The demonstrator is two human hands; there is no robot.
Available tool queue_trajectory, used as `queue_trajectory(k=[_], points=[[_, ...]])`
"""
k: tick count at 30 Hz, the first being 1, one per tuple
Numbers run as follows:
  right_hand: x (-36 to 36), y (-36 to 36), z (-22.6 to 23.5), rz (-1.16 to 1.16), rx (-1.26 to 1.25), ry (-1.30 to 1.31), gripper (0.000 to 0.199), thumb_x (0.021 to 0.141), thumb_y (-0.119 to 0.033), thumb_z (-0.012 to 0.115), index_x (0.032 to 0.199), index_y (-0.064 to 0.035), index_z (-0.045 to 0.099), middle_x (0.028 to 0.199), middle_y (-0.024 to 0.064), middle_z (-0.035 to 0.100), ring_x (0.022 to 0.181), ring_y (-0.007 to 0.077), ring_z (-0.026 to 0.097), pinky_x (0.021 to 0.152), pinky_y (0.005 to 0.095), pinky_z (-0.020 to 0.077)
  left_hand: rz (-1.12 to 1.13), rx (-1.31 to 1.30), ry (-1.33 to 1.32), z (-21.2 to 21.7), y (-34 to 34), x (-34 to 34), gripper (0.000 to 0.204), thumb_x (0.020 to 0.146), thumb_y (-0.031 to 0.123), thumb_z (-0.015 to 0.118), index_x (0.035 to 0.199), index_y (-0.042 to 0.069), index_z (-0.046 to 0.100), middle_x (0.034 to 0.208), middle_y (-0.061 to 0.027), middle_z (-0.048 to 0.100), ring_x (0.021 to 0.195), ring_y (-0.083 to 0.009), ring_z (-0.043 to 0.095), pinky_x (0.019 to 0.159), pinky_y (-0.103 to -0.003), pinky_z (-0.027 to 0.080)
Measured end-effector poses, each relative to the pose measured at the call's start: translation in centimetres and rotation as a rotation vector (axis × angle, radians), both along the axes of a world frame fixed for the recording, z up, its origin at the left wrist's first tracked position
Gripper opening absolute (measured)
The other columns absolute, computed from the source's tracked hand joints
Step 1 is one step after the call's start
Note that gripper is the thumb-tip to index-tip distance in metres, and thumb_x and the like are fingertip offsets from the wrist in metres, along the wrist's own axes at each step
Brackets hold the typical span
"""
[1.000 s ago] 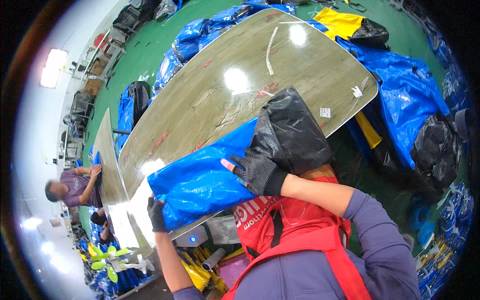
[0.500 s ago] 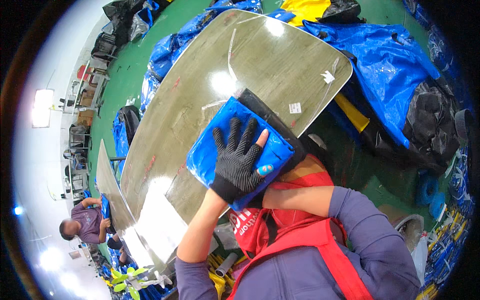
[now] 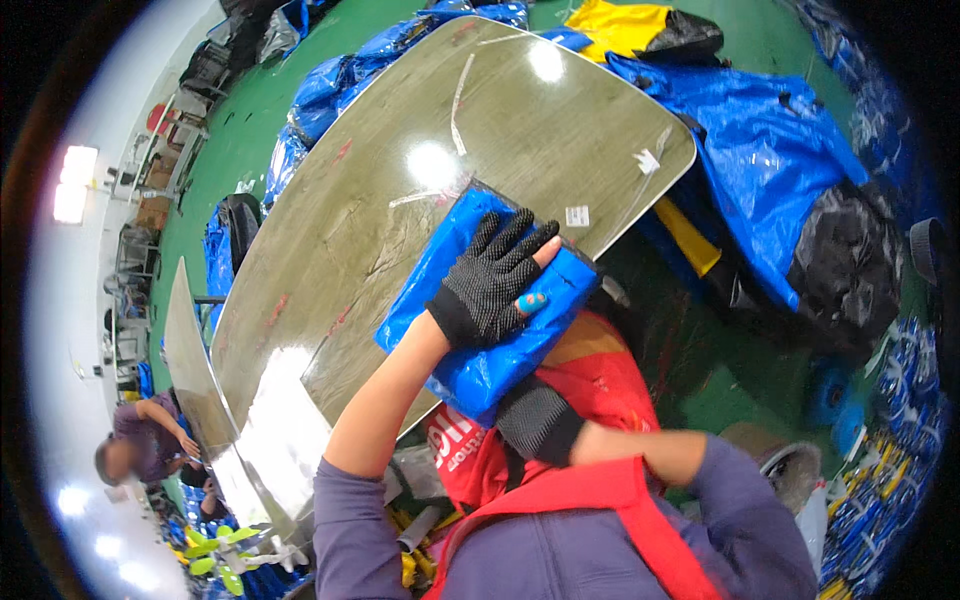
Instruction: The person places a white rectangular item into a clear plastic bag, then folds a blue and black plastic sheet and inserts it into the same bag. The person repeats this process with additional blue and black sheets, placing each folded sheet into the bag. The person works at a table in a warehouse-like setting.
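Note:
A folded blue plastic bundle [image 3: 425, 310], with a black strip along its far edge, lies tilted over the near edge of the table. My left hand [image 3: 490, 285] rests flat on its top, fingers stretched out. It wears a black dotted glove that leaves the thumb and one fingertip bare; a blue wrap circles the thumb. My right hand [image 3: 540, 420], in a similar glove, is against the near edge of the bundle, by my red apron [image 3: 590, 385]. Its fingers are hidden, so their grip does not show.
The wood-grain table [image 3: 380, 190] carries a white label [image 3: 577, 216] and tape strips. Blue and black sheeting [image 3: 760, 170] lies on the green floor at right, with a yellow piece [image 3: 620, 25] behind. At far left is another person [image 3: 145, 435]; a green-leaved fan [image 3: 220, 545] stands nearer.
My right hand has come into sight from behind the bundle at its near edge. The black strip beyond the blue shows narrower. My left hand stays on top, its fingers closer together.

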State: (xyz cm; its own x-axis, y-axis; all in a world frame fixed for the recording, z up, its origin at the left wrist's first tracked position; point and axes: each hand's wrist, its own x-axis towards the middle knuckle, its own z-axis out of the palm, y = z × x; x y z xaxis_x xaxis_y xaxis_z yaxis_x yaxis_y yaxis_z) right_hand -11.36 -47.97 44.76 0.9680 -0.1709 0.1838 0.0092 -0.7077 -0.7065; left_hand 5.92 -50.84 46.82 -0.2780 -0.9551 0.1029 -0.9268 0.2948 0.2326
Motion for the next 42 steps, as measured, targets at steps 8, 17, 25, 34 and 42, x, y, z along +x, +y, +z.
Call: queue_trajectory(k=[8, 17, 25, 34, 42], points=[[0.9, -10.3, -0.3, -0.155, -0.500, -0.315, 0.088, 0.079, -0.066, 0.048, 0.129, 0.0053, 0.046, 0.122, 0.0263, 0.054, 0.113, 0.0405, 0.053, 0.100, 0.0555, 0.0324, 0.537, -0.133, -0.089, -1.4, 1.0, 1.9, 0.053, 0.089, 0.037, 0.043, 0.141, 0.021, 0.042, 0.148, -0.0135, 0.034, 0.137, -0.0376, 0.028, 0.112, -0.053, 0.014], [-3.7, -17.3, -2.4, -0.035, -0.342, -0.333, 0.044, 0.094, -0.034, 0.051, 0.128, -0.0055, 0.051, 0.121, 0.0173, 0.059, 0.110, 0.0384, 0.055, 0.105, 0.0482, 0.0334, 0.435, 0.283, 0.986, -4.8, 4.8, 6.1, 0.052, 0.098, 0.043, 0.040, 0.137, 0.010, 0.044, 0.139, -0.0155, 0.046, 0.118, -0.0257, 0.052, 0.101, -0.040, 0.038], [0.7, -15.0, -5.5, -0.315, 1.180, 0.130, 0.036, 0.089, -0.028, 0.063, 0.114, -0.0025, 0.059, 0.099, 0.0083, 0.065, 0.081, 0.0207, 0.062, 0.066, 0.0353, 0.0526, 0.978, 0.109, 0.846, -4.1, 17.8, -2.6, 0.049, 0.088, 0.050, 0.057, 0.108, 0.005, 0.062, 0.093, -0.0186, 0.067, 0.082, -0.0301, 0.066, 0.070, -0.042, 0.049], [3.0, -17.5, -4.3, -0.287, 1.201, 0.341, 0.046, 0.089, -0.032, 0.061, 0.125, -0.0037, 0.054, 0.112, 0.0091, 0.062, 0.092, 0.0227, 0.062, 0.075, 0.0370, 0.0531, 1.701, -0.288, -0.021, -7.9, 46.1, 13.2, 0.015, 0.078, 0.027, 0.064, 0.084, 0.013, 0.064, 0.088, -0.0091, 0.061, 0.088, -0.0310, 0.057, 0.080, -0.040, 0.046], [2.6, -15.5, -2.5, -0.293, 1.441, 0.368, 0.052, 0.092, -0.032, 0.056, 0.135, -0.0054, 0.044, 0.122, 0.0142, 0.058, 0.102, 0.0272, 0.060, 0.091, 0.0412, 0.0484, 1.234, -0.434, 0.337, -5.7, 27.7, 6.2, 0.015, 0.074, 0.015, 0.067, 0.085, 0.007, 0.061, 0.088, -0.0134, 0.062, 0.089, -0.0334, 0.058, 0.079, -0.040, 0.046]])
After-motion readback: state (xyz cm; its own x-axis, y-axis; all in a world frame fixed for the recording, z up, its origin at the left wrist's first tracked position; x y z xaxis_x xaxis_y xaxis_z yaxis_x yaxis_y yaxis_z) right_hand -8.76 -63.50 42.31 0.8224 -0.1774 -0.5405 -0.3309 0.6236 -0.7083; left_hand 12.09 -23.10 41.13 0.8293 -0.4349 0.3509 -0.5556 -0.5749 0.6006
